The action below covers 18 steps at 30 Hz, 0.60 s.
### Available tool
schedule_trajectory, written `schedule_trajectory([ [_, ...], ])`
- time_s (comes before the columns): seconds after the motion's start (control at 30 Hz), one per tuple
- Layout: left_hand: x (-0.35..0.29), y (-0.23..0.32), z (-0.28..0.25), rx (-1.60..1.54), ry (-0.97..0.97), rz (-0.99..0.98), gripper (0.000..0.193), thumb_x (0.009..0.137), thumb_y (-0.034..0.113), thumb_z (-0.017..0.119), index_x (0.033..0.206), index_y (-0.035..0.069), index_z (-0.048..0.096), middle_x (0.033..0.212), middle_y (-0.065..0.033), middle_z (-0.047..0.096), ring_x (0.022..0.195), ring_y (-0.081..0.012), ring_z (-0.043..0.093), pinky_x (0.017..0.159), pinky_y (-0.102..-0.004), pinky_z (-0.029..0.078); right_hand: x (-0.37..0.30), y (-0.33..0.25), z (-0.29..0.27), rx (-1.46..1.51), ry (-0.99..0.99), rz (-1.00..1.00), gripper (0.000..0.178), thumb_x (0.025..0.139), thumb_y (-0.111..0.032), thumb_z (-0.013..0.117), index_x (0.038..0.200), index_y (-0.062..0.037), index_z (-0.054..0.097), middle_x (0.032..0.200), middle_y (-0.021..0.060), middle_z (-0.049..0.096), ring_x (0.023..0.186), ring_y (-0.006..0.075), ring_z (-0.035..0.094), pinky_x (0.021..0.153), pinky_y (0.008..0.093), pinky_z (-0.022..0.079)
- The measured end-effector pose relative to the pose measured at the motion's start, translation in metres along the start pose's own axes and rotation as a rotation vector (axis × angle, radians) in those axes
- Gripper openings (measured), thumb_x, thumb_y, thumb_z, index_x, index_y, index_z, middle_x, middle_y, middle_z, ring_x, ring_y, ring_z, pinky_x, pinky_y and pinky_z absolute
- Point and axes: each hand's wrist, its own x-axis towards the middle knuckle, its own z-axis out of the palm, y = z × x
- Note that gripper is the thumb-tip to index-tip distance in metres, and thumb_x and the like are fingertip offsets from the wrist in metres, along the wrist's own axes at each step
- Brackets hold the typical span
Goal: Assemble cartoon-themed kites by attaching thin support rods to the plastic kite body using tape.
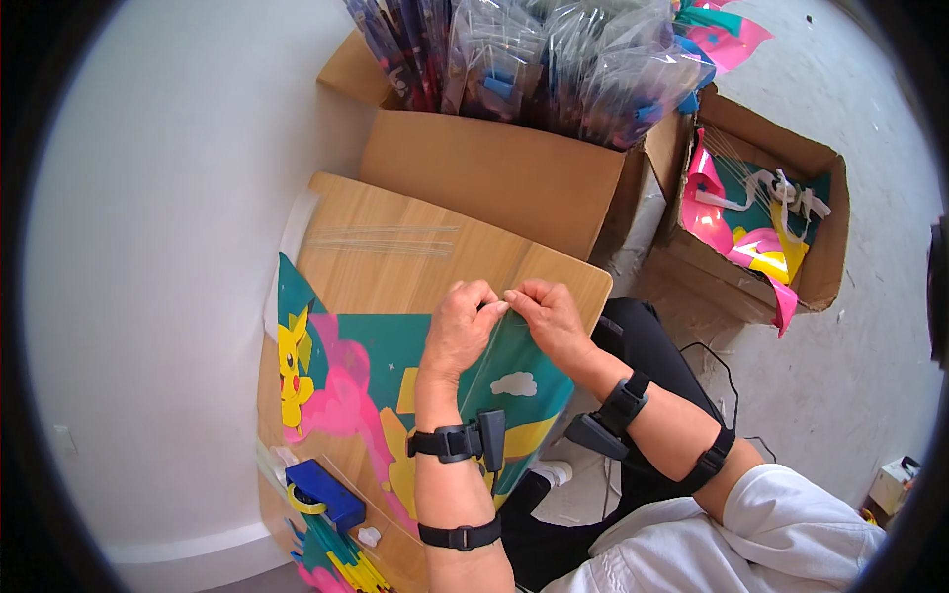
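Note:
A thin teal printed plastic sheet (371, 341) with pink and yellow cartoon shapes and a white cloud lies across a wood-grain table. My left hand (460, 331) and my right hand (554, 321) meet at the sheet's far edge, closed in a pinch with fingertips almost touching. A pale, narrow line runs along the sheet from the fingertips toward me; whether it is a fold or a thin rod I cannot tell. Beyond the hands, several thin clear rods (381, 239) lie on the tabletop (534, 262).
A blue tape dispenser (326, 494) and yellow and green sticks (358, 568) are at the near left. Behind the table stands a cardboard box (494, 173) with plastic-wrapped packages (583, 74). Another box (830, 237) at right holds colourful sheets. A white wall (158, 296) borders the left.

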Motion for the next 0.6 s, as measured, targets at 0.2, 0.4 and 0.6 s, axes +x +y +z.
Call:
schedule_trajectory([
  [0.2,-0.017,-0.016,-0.006,0.526,0.502,0.126,0.014,0.077,0.009,0.066,0.087,0.004,0.059,0.092,-0.0128,0.059,0.086,-0.0325,0.054,0.071,-0.0383,0.044,-0.057,-0.011,-0.015,-0.093,-0.712,0.331,0.033,0.09,-0.029,0.059,0.094,0.0037,0.063,0.081,0.003,0.062,0.077,0.0116,0.055,0.069,0.029,0.047],
  [0.4,-0.096,0.029,0.006,0.221,0.31,-0.206,0.038,0.081,0.023,0.066,0.11,0.002,0.053,0.1,-0.0165,0.058,0.094,-0.0356,0.056,0.075,-0.0419,0.045,-0.09,0.007,-0.008,0.719,-0.396,1.016,0.033,0.093,-0.024,0.054,0.116,-0.0001,0.054,0.11,0.0117,0.061,0.099,0.0264,0.058,0.092,0.0467,0.045],
  [0.6,-0.226,0.041,0.07,0.517,0.538,-0.295,0.058,0.074,0.021,0.071,0.122,-0.002,0.048,0.11,-0.0231,0.057,0.102,-0.0405,0.055,0.084,-0.0456,0.044,-0.11,-0.006,0.03,1.091,-0.425,1.081,0.037,0.097,-0.026,0.046,0.125,-0.0027,0.045,0.122,0.0128,0.054,0.11,0.0312,0.053,0.094,0.0496,0.044],
])
